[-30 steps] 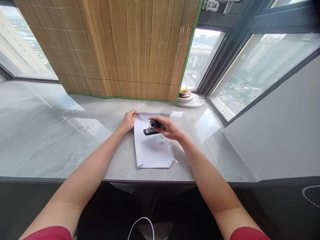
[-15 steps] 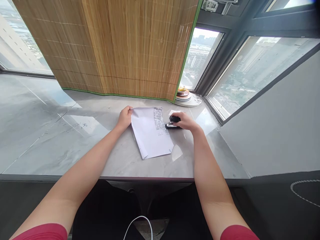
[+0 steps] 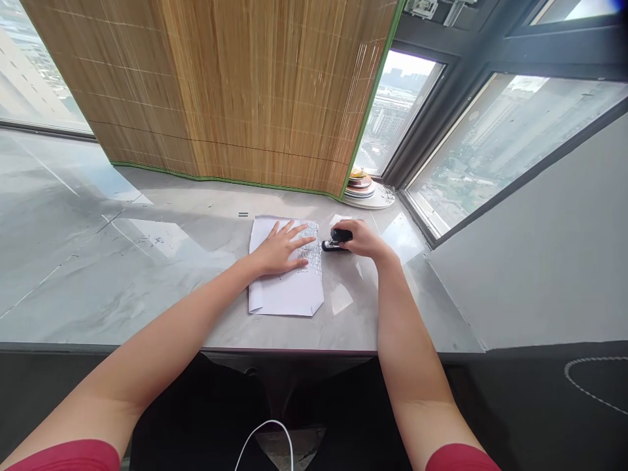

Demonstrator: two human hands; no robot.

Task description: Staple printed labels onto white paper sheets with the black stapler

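White paper (image 3: 284, 294) with many staples in its right part lies on the grey stone counter (image 3: 363, 327). Its lower corners look folded. My left hand (image 3: 282, 250) rests flat on the upper part of the paper, fingers spread over some of the staples. Just right of the paper's right edge, my right hand (image 3: 360, 237) is closed round a black stapler (image 3: 333, 244), whose front end points left at the sheet. A small gap shows between stapler and paper.
A bamboo blind (image 3: 245, 98) hangs behind the paper. Stacked plates (image 3: 366, 191) stand in the window corner. A small strip of staples (image 3: 243, 214) lies left of the paper's top, and loose staples (image 3: 157, 241) are scattered further left. A white cable (image 3: 269, 422) hangs below the counter's edge.
My left hand has let go of the paper's upper left corner and now lies flat on it. The paper has turned straighter and shifted left, off the stapler. The staple strip has come into sight.
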